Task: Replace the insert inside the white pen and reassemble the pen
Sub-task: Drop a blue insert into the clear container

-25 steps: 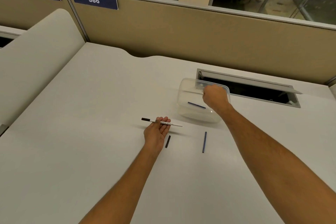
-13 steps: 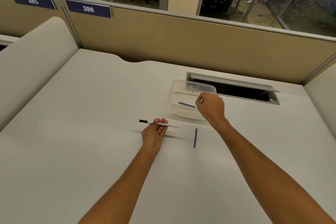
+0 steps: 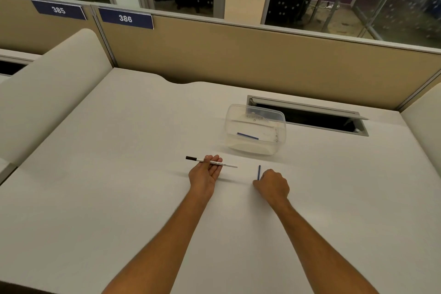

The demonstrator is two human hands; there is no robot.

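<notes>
Knuckles of the right hand (image 3: 272,185) curl over the near end of a blue insert (image 3: 259,172) lying on the desk (image 3: 119,174); whether it is pinched cannot be told. Beside it, the left hand (image 3: 205,174) lies palm-up, fingers loosely cradling the white pen (image 3: 212,162). Farther off, a clear container (image 3: 256,129) holds another blue insert (image 3: 247,136).

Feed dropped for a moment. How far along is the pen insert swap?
Done, seemingly: one blue insert lies in the clear container. In hand: the left hand holds the white pen; the right hand closes on another blue insert on the desk. Left: inserting it and reassembling.
</notes>
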